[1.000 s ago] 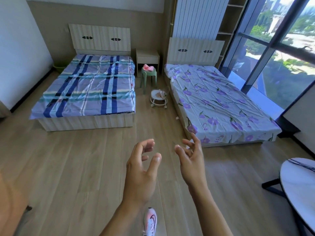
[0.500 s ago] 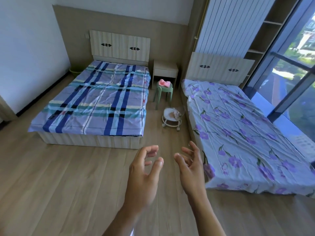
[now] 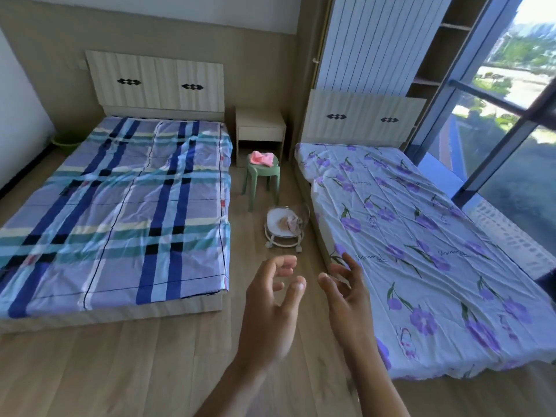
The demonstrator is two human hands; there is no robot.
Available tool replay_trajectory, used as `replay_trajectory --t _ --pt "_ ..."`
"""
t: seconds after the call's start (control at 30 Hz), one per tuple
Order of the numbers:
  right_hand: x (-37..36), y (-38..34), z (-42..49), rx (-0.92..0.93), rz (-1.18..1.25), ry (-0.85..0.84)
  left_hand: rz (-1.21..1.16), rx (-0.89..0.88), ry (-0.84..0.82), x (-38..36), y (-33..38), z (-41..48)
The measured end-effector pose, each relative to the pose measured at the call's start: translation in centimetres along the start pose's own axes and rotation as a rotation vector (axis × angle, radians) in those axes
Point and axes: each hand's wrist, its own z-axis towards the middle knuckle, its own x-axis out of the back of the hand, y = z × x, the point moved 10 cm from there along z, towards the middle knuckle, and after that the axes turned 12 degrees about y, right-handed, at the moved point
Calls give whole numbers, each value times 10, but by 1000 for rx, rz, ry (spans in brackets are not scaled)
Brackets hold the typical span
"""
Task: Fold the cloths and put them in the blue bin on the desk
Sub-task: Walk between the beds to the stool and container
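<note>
A crumpled pink cloth [image 3: 261, 158] lies on the round green stool [image 3: 260, 176] between the plaid bed [image 3: 120, 212] and the floral bed [image 3: 421, 236]. A paler bundle [image 3: 288, 222], too bunched to make out, sits in a low white wheeled tray [image 3: 274, 220] on the plank floor. My left hand [image 3: 270, 305] and right hand [image 3: 349, 299] hover apart, fingers [image 3: 282, 262] loosely spread, holding nothing.

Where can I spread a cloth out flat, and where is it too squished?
Both bed tops are bare: the checked bed and the flowered bed. The wood floor in front of the checked bed is open. Between the beds it is crowded: the green stool with a pink cloth, then the white wheeled stand holding a pale cloth.
</note>
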Motion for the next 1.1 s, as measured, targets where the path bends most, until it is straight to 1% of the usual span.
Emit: replay_trajectory --t 0.1,0.27,0.43,0.57,0.63,0.8,0.97,1.1 --pt "-28 9 55 -34 9 23 33 -6 -24 -26 -14 60" --pt "-86 26 159 -42 16 0 62 2 -15 -73 -45 159" --pt "-153 37 291 -48 79 -66 82 -12 43 -120 -66 278" --pt "-196 31 394 -70 115 -100 89 -18 118 -150 -70 371" --pt "-219 27 437 -67 115 -122 91 -25 128 -165 -71 410" --pt "-268 22 520 -87 122 -159 140 -19 116 -204 -88 501" --pt "-316 34 590 -82 57 -154 175 -12 84 -242 -118 602" --pt "-369 55 656 -109 26 -130 183 4 50 -271 -160 704"
